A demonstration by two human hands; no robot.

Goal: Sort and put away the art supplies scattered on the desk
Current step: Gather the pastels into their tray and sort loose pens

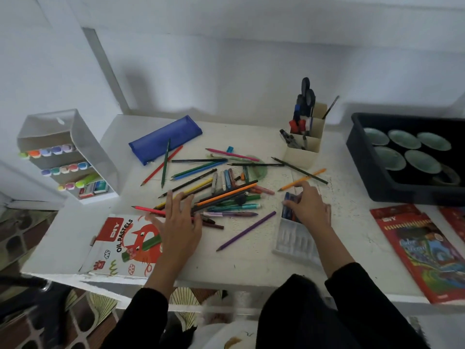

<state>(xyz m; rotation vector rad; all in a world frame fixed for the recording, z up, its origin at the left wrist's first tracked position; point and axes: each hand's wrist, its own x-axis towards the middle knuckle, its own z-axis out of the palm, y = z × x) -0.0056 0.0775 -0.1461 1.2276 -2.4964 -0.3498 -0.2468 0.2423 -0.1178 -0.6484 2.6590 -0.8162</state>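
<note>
Several coloured pencils and pens lie in a loose pile at the middle of the white desk, with a few oil pastel sticks among them. My left hand rests on the pile's near left side with its fingers spread flat. My right hand is over the far end of a clear plastic pastel tray, thumb and fingers curved around dark blue pastels. The oil pastels box lies at the front left. A purple pencil lies apart, between my hands.
A blue pencil case lies at the back. A cream holder with scissors and pens stands back right. A marker rack is at the left. A black bin of green dishes and a red coloured-pencil box sit on the right.
</note>
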